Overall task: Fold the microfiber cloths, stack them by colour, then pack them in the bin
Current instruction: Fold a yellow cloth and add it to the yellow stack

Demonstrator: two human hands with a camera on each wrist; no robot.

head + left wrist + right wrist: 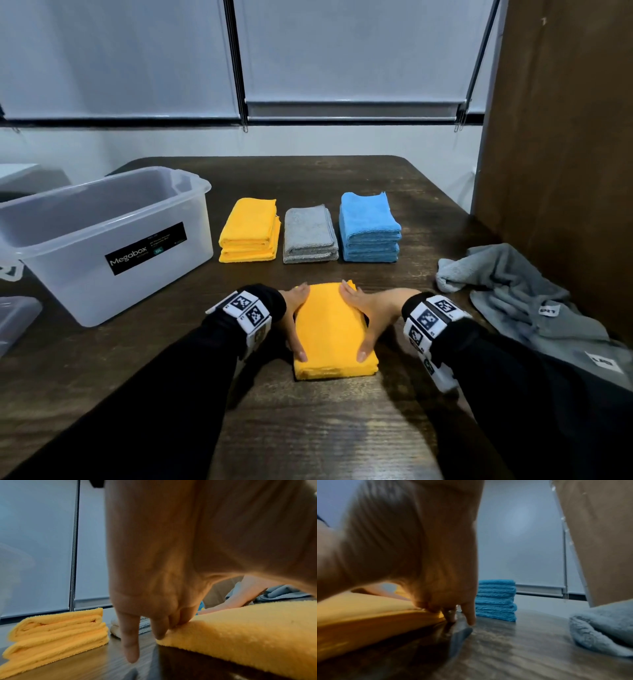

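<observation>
A folded yellow cloth (334,329) (248,635) (368,615) lies on the dark wooden table (325,428) in front of me. My left hand (293,318) (154,574) lies along its left edge and my right hand (368,320) (428,561) along its right edge. Each thumb rests on top near the front, and the straight fingers press on the far corners. Behind it stand a yellow stack (250,233) (56,635), a grey stack (310,234) and a taller blue stack (370,229) (496,600). The translucent bin (51,246) stands at the left, nothing visible inside.
A heap of unfolded grey cloths (513,291) (604,628) lies at the right, beside a brown wooden panel (565,137). A grey lid (17,318) shows at the left edge. Window blinds (342,51) hang behind the table.
</observation>
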